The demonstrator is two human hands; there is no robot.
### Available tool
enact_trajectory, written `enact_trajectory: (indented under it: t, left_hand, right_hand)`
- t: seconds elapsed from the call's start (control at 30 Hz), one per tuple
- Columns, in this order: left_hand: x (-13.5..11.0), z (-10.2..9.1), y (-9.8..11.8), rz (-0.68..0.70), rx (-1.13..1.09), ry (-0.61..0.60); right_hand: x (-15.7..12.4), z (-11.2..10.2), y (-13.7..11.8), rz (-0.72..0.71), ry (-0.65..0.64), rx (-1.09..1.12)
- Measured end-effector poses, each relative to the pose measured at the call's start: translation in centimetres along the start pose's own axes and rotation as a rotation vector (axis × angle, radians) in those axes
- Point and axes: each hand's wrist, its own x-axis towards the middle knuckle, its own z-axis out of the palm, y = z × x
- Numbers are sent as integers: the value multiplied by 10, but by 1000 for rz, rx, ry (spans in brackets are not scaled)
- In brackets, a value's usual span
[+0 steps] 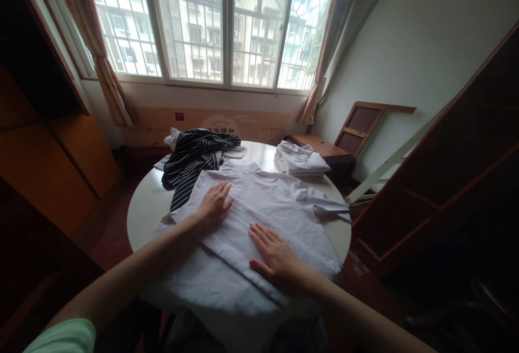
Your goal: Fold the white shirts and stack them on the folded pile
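Both forearms reach in from the near edge over a white shirt (259, 218) spread across the round table (141, 207), its hem hanging over the near side. Left hand (214, 203) lies flat, fingers spread, on a folded-over panel of the shirt; right hand (275, 258) presses flat on it nearer the camera, gripping nothing. Beyond the left hand lies a dark striped garment (194, 161), touching the shirt's collar edge. At the far right sits what looks like a folded white stack (302, 161).
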Motion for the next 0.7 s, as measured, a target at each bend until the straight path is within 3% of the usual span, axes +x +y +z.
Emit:
enact_trajectory:
  t: [0.1, 0.17, 0.27, 0.4, 0.47, 0.7]
  left_hand:
    - [-19, 2, 33, 170, -101, -117]
    - [-24, 2, 35, 229, -143, -226]
    - [-22, 0, 10, 163, -122, -305]
    - [-18, 0, -42, -43, -17, -263]
    - [-20, 0, -58, -114, 23, -217]
    - [-24, -4, -59, -116, 48, -219]
  right_hand:
    - [0, 0, 0, 1, 7, -4]
    - [0, -1, -1, 8, 10, 1]
    - [-2, -2, -2, 31, 9, 21]
    - [-4, -2, -1, 72, 27, 33]
    - [-7, -1, 2, 80, 42, 29]
    - [-27, 1, 20, 127, 85, 46]
